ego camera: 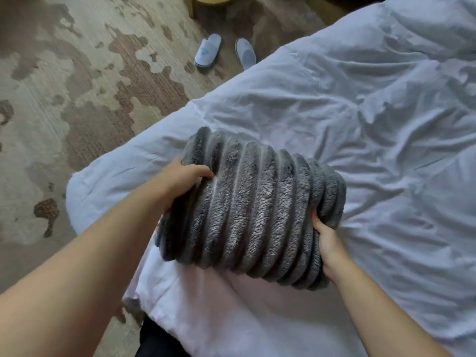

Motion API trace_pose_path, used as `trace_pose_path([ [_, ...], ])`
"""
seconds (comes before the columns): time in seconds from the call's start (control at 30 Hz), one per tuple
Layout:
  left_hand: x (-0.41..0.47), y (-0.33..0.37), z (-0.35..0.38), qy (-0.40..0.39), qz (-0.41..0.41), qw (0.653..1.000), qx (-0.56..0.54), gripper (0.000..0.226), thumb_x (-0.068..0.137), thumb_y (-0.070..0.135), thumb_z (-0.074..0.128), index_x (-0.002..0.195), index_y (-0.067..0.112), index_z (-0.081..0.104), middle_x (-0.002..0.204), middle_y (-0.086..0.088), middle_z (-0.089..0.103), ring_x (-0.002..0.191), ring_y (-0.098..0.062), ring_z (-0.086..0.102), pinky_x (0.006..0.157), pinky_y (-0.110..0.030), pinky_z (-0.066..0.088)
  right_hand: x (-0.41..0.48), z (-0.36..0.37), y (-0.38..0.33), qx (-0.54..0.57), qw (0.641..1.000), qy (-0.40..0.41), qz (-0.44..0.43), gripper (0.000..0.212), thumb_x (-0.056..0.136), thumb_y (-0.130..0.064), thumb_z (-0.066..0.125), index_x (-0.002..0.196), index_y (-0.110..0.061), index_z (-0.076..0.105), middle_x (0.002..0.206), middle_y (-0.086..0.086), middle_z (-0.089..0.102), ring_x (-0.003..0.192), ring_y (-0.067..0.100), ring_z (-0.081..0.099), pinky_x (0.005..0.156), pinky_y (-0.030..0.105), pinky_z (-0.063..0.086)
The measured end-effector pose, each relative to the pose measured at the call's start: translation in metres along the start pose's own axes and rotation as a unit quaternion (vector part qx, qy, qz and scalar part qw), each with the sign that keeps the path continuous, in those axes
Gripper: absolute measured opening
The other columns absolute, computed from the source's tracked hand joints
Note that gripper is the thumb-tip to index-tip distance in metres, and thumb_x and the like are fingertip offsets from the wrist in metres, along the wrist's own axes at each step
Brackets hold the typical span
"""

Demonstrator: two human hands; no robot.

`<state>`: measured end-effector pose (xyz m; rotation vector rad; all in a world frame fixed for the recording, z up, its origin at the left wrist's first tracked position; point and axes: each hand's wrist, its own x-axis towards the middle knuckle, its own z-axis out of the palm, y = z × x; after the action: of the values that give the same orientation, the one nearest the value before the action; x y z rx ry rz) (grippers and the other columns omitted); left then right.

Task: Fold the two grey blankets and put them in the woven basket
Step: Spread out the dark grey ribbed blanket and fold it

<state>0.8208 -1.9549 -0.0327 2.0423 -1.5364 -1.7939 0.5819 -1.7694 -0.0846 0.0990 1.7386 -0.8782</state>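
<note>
With the left hand (184,176), grips the left end of the folded blanket (252,210), fingers curled over its top edge. With the right hand (325,240), clasps the right end from the side and below, fingertips buried in the pile and out of sight. Holds the bundle at centre frame, over the near corner of the bed (334,99). Cannot tell whether lifted clear or resting on the white cover. Looks like a thick ribbed stack, several layers deep, probably ready for carrying.

Shows no basket anywhere in frame and no second blanket. Shows only carpet (64,86) at the left and a pair of slippers (208,51) at upper centre.

To do this step well, squeeze inward from both ends to hold the layers together. Expect slippery plush, so avoid pinching the top layer alone. Work the left fingers beneath the bottom fold before lifting, or risk the lower layers dropping open. Carry level, close to the body. Lower flat into the basket and let go only once seated.

Seems about midway at best, with one blanket folded and neither seen stowed.
</note>
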Motion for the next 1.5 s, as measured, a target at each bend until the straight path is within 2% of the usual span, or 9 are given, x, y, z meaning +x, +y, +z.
trace_pose_path([
  [0.1,-0.026,0.025,0.023,0.253,0.186,0.902,0.297,0.077,0.071,0.029,0.056,0.144,0.026,0.032,0.151,-0.013,0.031,0.138,-0.032,0.03,0.109,-0.05,0.025,-0.002,-0.002,-0.011,-0.051,0.998,0.019,-0.013,0.118,0.029,-0.084,0.072,0.123,-0.014,0.063,0.116,0.006,0.069,0.11,0.027,0.062,0.104,0.045,0.043],
  [0.17,-0.035,0.036,0.042,0.237,0.291,0.863,0.339,0.071,0.076,0.033,0.045,0.146,0.028,0.032,0.156,-0.008,0.023,0.144,-0.029,0.018,0.114,-0.055,0.011,-0.008,-0.004,-0.017,-0.081,0.996,0.033,-0.017,0.111,0.042,-0.08,0.072,0.13,-0.013,0.058,0.125,0.009,0.064,0.116,0.029,0.057,0.107,0.046,0.04],
  [0.23,-0.034,0.033,0.057,0.184,0.264,0.877,0.356,0.06,0.088,0.044,0.036,0.146,0.032,0.029,0.159,-0.004,0.017,0.147,-0.024,0.008,0.116,-0.053,0.003,-0.013,-0.003,-0.022,-0.135,0.984,0.112,-0.037,0.102,0.06,-0.064,0.075,0.141,-0.012,0.042,0.142,0.015,0.047,0.128,0.033,0.045,0.111,0.047,0.033],
  [0.33,-0.018,0.016,0.063,0.189,0.236,0.871,0.387,0.06,0.09,0.054,0.029,0.147,0.035,0.026,0.16,0.0,0.014,0.147,-0.023,0.005,0.116,-0.052,0.001,-0.021,0.012,-0.046,-0.354,0.858,0.299,-0.222,0.087,0.075,-0.038,0.064,0.149,-0.018,0.024,0.155,0.024,0.015,0.143,0.037,0.017,0.118,0.046,0.013],
  [0.4,-0.011,0.01,0.058,0.203,0.245,0.868,0.382,0.063,0.086,0.057,0.025,0.145,0.036,0.029,0.159,0.001,0.019,0.146,-0.023,0.011,0.116,-0.051,0.005,-0.021,0.031,-0.064,-0.417,0.76,0.282,-0.41,0.072,0.079,-0.036,0.056,0.147,-0.023,0.035,0.155,0.021,0.021,0.143,0.037,0.016,0.116,0.047,0.01],
  [0.47,-0.003,0.005,0.051,0.207,0.246,0.873,0.368,0.064,0.083,0.057,0.024,0.144,0.037,0.032,0.157,0.002,0.025,0.145,-0.021,0.016,0.116,-0.049,0.011,-0.013,0.045,-0.071,-0.501,0.713,0.211,-0.443,0.06,0.09,-0.045,0.047,0.146,-0.029,0.036,0.157,0.012,0.024,0.147,0.031,0.012,0.117,0.046,0.005],
  [0.7,0.021,-0.01,0.053,0.212,0.27,0.89,0.301,0.061,0.084,0.05,0.031,0.14,0.032,0.044,0.152,0.001,0.035,0.142,-0.022,0.025,0.116,-0.042,0.016,0.025,0.051,-0.056,-0.513,0.706,0.198,-0.446,0.069,0.084,-0.054,0.023,0.14,-0.023,0.048,0.146,0.009,0.045,0.14,0.03,0.031,0.116,0.047,0.016],
  [1.0,0.104,-0.066,0.09,0.298,0.372,0.843,0.249,0.059,0.082,0.035,0.033,0.128,0.008,0.057,0.137,-0.02,0.049,0.128,-0.033,0.039,0.109,-0.05,0.028,0.112,0.069,-0.004,-0.405,0.673,0.267,-0.558,0.062,0.085,-0.036,0.031,0.13,0.001,0.054,0.135,0.027,0.049,0.126,0.048,0.043,0.11,0.054,0.027],
  [1.5,0.122,-0.061,0.095,0.298,0.363,0.848,0.247,0.054,0.08,0.039,0.033,0.129,0.021,0.047,0.135,-0.017,0.05,0.127,-0.031,0.04,0.104,-0.053,0.032,0.135,0.068,-0.004,-0.422,0.682,0.248,-0.543,0.07,0.094,-0.045,0.017,0.129,0.004,0.052,0.131,0.029,0.05,0.121,0.047,0.046,0.106,0.056,0.032],
])
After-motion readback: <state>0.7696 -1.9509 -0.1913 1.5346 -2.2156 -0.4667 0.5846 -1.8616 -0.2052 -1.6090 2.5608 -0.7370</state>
